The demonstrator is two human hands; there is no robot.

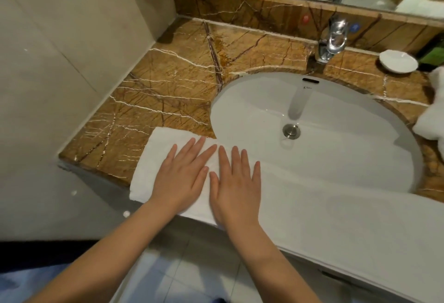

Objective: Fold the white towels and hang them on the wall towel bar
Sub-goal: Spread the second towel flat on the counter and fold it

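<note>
Marble comes first: the brown, white-veined stone counter (168, 81) spreads ahead and to the left of my hands, and its bare stone gives me room to work. Under my palms lies the long white terry towel (324, 206), a narrow strip along the counter's front lip. It runs far to my right, across the near rim of the white oval basin (336, 122). My left hand (180, 177) and right hand (236, 187) lie flat side by side, fingers straight, pressing near its left end. I judge I'm smoothing a lengthwise fold. Next I must bring one end over the other without dragging it off the lip. A crumpled white towel (430, 122) waits far right.
</note>
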